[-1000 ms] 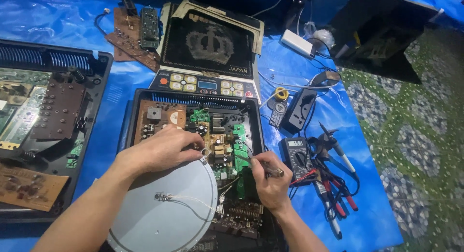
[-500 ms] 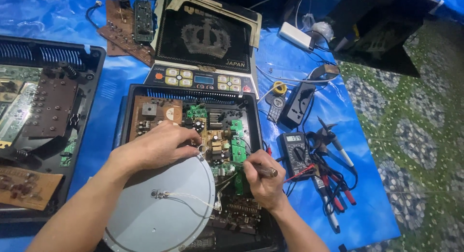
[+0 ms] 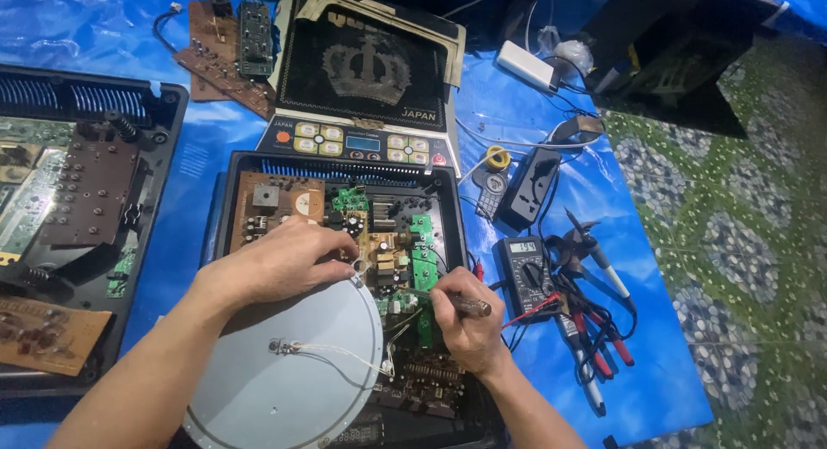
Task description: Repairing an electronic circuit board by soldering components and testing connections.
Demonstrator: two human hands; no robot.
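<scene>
An opened induction cooker base [image 3: 226, 199] lies before me with its circuit boards [image 3: 379, 233] exposed. My left hand [image 3: 280, 264] rests on the top edge of the round grey coil disc [image 3: 284, 371], fingers pinching near a terminal on the board. My right hand [image 3: 465, 315] grips a screwdriver with a brown handle [image 3: 469, 307], its tip pointed left into the green board [image 3: 422, 259]. Thin white wires run across the disc.
The cooker's black glass top [image 3: 366, 65] lies behind. A second opened appliance [image 3: 77, 199] sits left, loose brown boards [image 3: 215, 44] at the back. A multimeter [image 3: 525, 272], probes, pliers, soldering iron [image 3: 599, 264] and a power strip [image 3: 530, 65] lie right on the blue tarp.
The view has shifted slightly and drawn closer. Both hands stay at the same spot on the board, the right one still holding the screwdriver.
</scene>
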